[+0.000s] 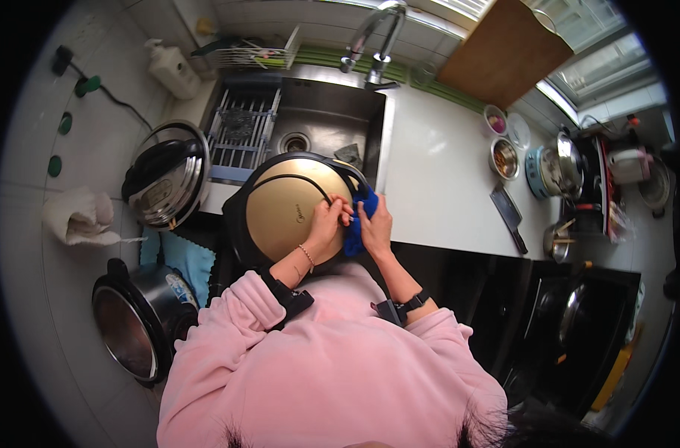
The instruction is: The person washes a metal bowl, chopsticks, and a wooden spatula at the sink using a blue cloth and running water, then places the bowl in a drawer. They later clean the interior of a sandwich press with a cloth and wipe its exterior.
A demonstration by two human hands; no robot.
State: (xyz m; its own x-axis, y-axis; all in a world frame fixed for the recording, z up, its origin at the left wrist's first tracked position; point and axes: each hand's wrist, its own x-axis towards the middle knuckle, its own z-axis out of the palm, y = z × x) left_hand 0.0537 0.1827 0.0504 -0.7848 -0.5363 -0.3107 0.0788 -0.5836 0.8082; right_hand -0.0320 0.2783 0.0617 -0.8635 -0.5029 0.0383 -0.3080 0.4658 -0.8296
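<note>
A round gold-and-black appliance, which looks like an electric griddle (284,213), is tilted between my body and the sink's front edge. My left hand (328,225) lies over its right side with fingers curled together; what they pinch is hidden. Close beside it, my right hand (377,228) is closed on a blue cloth (354,243), pressed to the griddle's black right rim. The cloth bunches between both hands and hangs below the right thumb.
Beyond the griddle is a steel sink (325,112) with a faucet (381,52) and a grey drying rack (239,131). At left are an appliance lid (164,179) and a steel pot (142,313). A cleaver (508,216) and bowl (504,158) sit on the white counter (444,164).
</note>
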